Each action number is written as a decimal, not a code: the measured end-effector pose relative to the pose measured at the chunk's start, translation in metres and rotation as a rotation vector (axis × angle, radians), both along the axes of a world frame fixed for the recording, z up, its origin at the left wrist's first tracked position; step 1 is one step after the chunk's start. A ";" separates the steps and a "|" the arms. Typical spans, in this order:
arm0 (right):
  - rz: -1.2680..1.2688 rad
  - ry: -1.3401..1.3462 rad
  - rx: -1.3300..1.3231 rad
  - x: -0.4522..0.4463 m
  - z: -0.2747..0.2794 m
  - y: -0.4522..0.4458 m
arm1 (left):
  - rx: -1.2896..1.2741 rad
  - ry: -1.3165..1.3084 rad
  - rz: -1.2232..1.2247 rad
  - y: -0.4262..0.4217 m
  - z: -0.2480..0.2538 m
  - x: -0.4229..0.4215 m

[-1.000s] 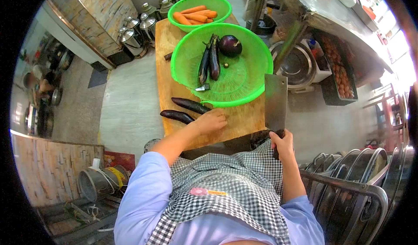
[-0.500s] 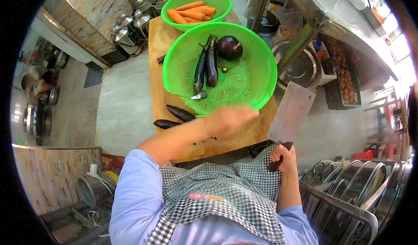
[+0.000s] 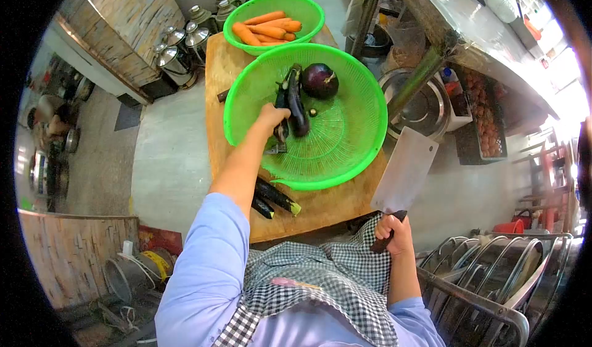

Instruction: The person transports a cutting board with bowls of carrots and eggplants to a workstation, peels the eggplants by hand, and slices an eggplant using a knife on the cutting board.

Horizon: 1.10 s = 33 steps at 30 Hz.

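My left hand [image 3: 273, 117] reaches into the large green basket [image 3: 362, 162], its fingers closed around a long dark eggplant [image 3: 282, 97]. Another long eggplant [image 3: 297, 109] lies right beside it, and a round purple eggplant [image 3: 320, 80] sits further right, near a small stub [image 3: 313, 112]. A small peeler-like object [image 3: 277, 148] rests below my hand in the basket. My right hand [image 3: 394, 233] grips the dark handle of a cleaver [image 3: 405, 173], its broad blade raised beside the board's right edge. Two eggplants with cut ends [image 3: 277, 196] lie on the wooden board, partly hidden by my left arm.
A smaller green basket [image 3: 231, 33] of carrots [image 3: 269, 28] stands at the board's [image 3: 327, 208] far end. Metal flasks [image 3: 176, 63] stand on the floor to the left. A metal counter [image 3: 487, 32] is at upper right, above a crate [image 3: 484, 115]. A rack of lids [image 3: 493, 267] stands at lower right.
My left hand has moved from the board's near part into the large basket and taken hold of an eggplant. The cleaver in my right hand has tilted to the right.
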State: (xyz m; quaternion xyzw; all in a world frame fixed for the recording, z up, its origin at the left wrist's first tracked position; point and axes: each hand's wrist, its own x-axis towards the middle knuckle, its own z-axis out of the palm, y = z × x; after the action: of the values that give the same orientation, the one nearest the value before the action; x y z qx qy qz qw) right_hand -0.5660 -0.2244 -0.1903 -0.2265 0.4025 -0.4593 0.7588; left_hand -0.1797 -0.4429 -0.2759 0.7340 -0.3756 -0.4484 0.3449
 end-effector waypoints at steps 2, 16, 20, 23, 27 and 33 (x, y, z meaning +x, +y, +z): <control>-0.001 -0.003 -0.009 0.003 0.002 -0.001 | 0.049 0.308 0.126 0.023 0.064 -0.009; 0.137 1.095 -0.851 0.081 0.070 -0.003 | -0.104 0.596 -0.149 0.177 0.148 -0.040; 0.108 1.301 -1.283 0.115 0.101 0.000 | -0.098 0.692 -0.211 0.219 0.157 -0.054; 0.132 1.320 -1.434 0.125 0.110 0.000 | -0.110 0.712 -0.238 0.246 0.170 -0.058; 0.161 1.320 -1.503 0.131 0.118 0.006 | -0.097 0.692 -0.210 0.266 0.175 -0.059; 0.168 1.288 -1.549 0.131 0.120 0.005 | -0.172 0.640 -0.213 0.278 0.179 -0.057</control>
State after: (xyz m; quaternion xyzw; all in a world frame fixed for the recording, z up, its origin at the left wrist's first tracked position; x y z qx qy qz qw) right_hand -0.4346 -0.2195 -0.0700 -0.8893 0.3092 -0.3295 0.0710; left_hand -0.2372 -0.1650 -0.0973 0.4812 -0.3593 -0.6559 0.4573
